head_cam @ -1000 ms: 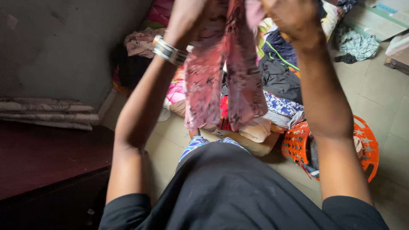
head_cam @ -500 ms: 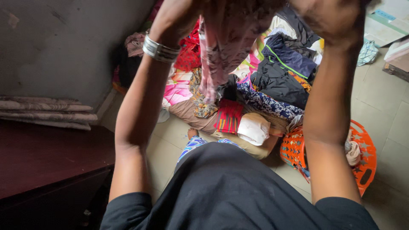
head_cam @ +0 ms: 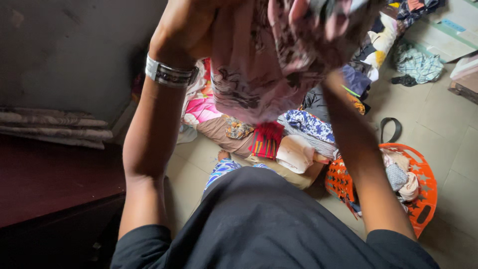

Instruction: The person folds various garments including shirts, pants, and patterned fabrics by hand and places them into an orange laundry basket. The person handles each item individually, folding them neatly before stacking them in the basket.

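Person seen from above: black short-sleeved shirt [head_cam: 269, 219] covering torso and both upper arms; forearms bare. A broad silver bracelet [head_cam: 169, 73] circles the left wrist, just below the fingers. Blue patterned fabric [head_cam: 221, 167] beyond the shirt hem, possibly legwear.

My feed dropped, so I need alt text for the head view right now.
Both raised hands, left hand and right hand, grip a pink patterned garment above a heap of mixed clothes on the tiled floor. An orange laundry basket sits to the right.

orange basket [head_cam: 429, 192], clothes pile [head_cam: 279, 134], dark table [head_cam: 45, 179]
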